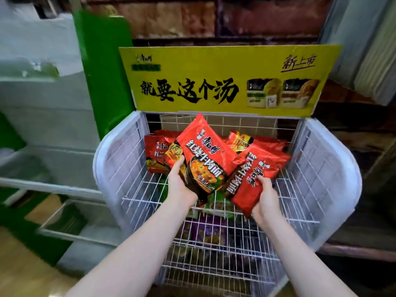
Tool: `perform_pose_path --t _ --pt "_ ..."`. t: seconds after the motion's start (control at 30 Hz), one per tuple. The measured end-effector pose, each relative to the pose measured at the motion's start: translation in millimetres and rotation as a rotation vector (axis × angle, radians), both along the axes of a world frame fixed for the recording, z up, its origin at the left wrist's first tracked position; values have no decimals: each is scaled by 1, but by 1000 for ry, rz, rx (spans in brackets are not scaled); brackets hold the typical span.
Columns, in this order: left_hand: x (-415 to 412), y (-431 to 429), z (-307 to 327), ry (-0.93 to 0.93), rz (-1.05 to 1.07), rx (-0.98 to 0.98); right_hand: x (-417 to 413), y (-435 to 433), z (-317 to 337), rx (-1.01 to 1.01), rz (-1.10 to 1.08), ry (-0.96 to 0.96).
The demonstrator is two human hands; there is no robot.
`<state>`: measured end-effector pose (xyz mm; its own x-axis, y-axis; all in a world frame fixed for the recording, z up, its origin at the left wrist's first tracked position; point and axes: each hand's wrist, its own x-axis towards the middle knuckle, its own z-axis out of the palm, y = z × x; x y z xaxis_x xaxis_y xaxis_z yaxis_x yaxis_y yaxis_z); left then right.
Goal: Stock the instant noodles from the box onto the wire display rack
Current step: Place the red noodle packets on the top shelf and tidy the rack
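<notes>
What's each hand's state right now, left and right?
Left hand: closed, fingers gripping the left red noodle packet.
Right hand: closed, fingers gripping the right red noodle packet.

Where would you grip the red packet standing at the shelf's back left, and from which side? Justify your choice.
Pinch the back-left packet by its top seam, coming from above. It stands upright on the wire shelf, so that flat edge is free. Its right part is hidden behind the held packet in the left hand.
</notes>
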<state>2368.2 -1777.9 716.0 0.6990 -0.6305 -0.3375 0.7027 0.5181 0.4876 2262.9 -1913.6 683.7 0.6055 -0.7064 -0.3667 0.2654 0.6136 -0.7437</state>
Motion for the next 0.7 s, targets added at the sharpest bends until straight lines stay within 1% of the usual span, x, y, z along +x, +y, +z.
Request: perform_pose_path --t 0.1,0.17,0.2,0.3,0.43,0.5,0.6,0.7 --pt "-4 1 -1 -25 17 19 3 4 -7 8 91 16" --pt "-5 6 -3 -66 4 39 6 7 -10 -44 136 23" --pt "-4 9 -5 -81 0 53 8 9 -10 -105 157 42" --pt "4 23 -10 -95 -11 74 11 19 -6 -375 212 149" --pt "20 36 2 -66 -15 -2 14 34 11 -719 284 301" --pt "30 42 9 -54 -12 -18 18 43 22 -882 286 374" --pt "44 53 10 -26 -31 -44 24 57 40 -1066 275 469" --pt "54 61 5 -3 -59 -52 26 68 55 -1182 300 557"
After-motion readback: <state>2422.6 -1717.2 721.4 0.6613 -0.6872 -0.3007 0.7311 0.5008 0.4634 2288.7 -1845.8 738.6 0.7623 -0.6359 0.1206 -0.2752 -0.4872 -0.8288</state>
